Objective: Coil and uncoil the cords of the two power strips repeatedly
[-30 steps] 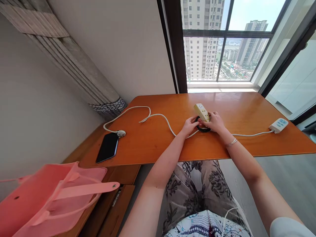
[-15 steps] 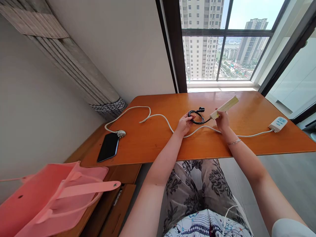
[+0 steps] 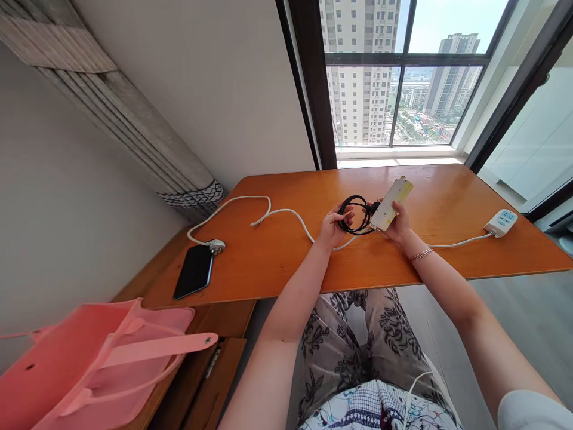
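Observation:
My left hand (image 3: 333, 226) is closed around a coiled black power cord (image 3: 353, 230), held in loops above the table. In my right hand (image 3: 397, 227) is a pale yellowish power strip (image 3: 391, 206), tilted with its far end up and to the right. The cord runs to the strip's near end, and its dark plug lies close to that end, between the two hands. Under my hands, a white extension cable (image 3: 299, 218) crosses the table, partly hidden by my left hand and the strip. It leads to a small white socket block (image 3: 501, 223) on the right.
The orange-brown wooden table (image 3: 277, 269) stands before the window. A black phone (image 3: 194, 272) lies at its left edge, beside the cable's white plug (image 3: 216, 246). A pink bag (image 3: 107, 358) sits at the lower left, on lower wooden furniture. A curtain (image 3: 147, 143) hangs at the left.
The power strip has come left and turned to show its broader face. The black cord now forms more loops in my left hand, and its plug has moved against the strip's near end.

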{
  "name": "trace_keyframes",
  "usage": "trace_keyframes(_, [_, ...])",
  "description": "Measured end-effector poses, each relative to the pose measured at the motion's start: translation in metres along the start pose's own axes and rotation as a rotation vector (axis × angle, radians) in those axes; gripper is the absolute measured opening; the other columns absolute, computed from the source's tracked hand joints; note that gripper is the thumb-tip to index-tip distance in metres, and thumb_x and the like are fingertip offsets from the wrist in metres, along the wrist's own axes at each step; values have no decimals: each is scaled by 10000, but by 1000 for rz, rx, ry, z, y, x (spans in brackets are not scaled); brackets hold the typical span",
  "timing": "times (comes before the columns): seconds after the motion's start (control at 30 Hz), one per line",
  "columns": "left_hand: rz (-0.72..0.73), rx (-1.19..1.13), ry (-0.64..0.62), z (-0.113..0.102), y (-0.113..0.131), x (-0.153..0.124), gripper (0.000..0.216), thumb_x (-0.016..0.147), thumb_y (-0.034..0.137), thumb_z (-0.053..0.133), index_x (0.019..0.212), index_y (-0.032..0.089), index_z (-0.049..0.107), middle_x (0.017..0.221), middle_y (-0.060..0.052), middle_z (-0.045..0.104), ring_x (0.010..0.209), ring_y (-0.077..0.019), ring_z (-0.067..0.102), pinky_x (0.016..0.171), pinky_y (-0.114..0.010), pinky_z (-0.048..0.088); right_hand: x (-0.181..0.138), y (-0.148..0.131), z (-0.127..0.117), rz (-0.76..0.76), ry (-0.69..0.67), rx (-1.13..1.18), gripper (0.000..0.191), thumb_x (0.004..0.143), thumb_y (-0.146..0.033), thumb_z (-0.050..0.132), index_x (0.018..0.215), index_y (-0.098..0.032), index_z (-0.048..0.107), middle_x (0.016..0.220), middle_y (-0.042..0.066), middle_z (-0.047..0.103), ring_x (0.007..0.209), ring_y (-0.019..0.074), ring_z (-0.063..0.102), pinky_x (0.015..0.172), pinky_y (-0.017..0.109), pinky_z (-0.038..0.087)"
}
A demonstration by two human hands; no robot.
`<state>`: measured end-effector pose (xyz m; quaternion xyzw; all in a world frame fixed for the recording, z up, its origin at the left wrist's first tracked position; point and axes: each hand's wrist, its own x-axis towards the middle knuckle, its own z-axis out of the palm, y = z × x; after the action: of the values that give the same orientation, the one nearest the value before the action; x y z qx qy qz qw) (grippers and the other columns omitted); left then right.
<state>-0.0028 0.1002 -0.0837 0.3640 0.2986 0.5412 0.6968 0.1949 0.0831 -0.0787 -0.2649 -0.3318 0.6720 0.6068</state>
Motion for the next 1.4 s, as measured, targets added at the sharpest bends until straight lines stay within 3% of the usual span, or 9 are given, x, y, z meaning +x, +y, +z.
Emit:
trace_keyframes(0.13, [24,-4,-15,-4,0,4,341,728,205,541,1046,175,661,1001,-65,755,867,-159,716,715,-241,522,-2,3,4,-1,11,-21,493,541,-548,741,924,-264,612,1166,60,726,1098,323,667,809,493,590])
trace_keyframes(0.23, [-37,-60,25,-3,-1,7,294,814,299,477,1021,173,643,886,-76,756,824,-187,724,646,-256,526,-1,4,2,-42,29,-62,489,545,-548,718,928,-262,618,1199,58,718,1073,319,673,770,469,597])
trace_keyframes(0.37, [-162,-50,66,-3,-4,9,232,790,196,509,998,195,613,779,-36,725,720,-162,716,557,-217,502,0,6,-4,-60,-24,-139,483,585,-561,668,961,-260,629,1216,50,710,995,285,682,749,434,595])
trace_keyframes(0.57, [-268,43,-129,-9,-2,5,252,776,202,608,1024,189,651,906,-57,727,720,-154,713,519,-199,475,1,12,-10,-11,-112,-250,507,619,-553,630,1028,-253,653,1140,48,725,863,248,683,686,396,574])
trace_keyframes(0.77, [-363,76,-248,-10,3,1,341,801,142,566,1112,119,704,1077,-137,725,772,-156,711,516,-186,476,-1,8,-4,-82,-159,-325,558,560,-523,721,1046,-255,662,1136,73,720,1160,316,621,940,456,522])
trace_keyframes(0.9, [-378,31,-252,-7,2,0,417,807,93,567,1210,100,674,935,-101,716,680,-107,667,539,-173,485,3,12,-6,-151,-163,-336,611,536,-479,757,1099,-261,666,1187,66,708,1262,317,554,1071,453,430])
trace_keyframes(1.1, [-348,-37,-216,-5,0,2,394,779,68,593,1154,114,705,702,-5,592,588,-80,605,537,-170,491,8,23,-16,-200,-96,-391,570,536,-415,792,1077,-275,677,1179,25,705,1164,300,610,1002,431,477])
trace_keyframes(1.23, [-253,-45,-179,-7,-4,4,365,752,62,682,1108,129,726,707,3,608,644,-79,627,580,-166,502,8,22,-17,-220,-57,-387,539,554,-402,789,1065,-270,676,1190,29,709,1141,305,623,926,429,520])
trace_keyframes(1.4, [-202,-7,-140,-9,-9,5,394,676,56,793,1055,159,752,797,-7,680,685,-79,654,632,-176,529,10,17,-17,-281,-67,-369,500,574,-387,780,1048,-269,671,1089,32,748,1133,297,641,975,435,498])
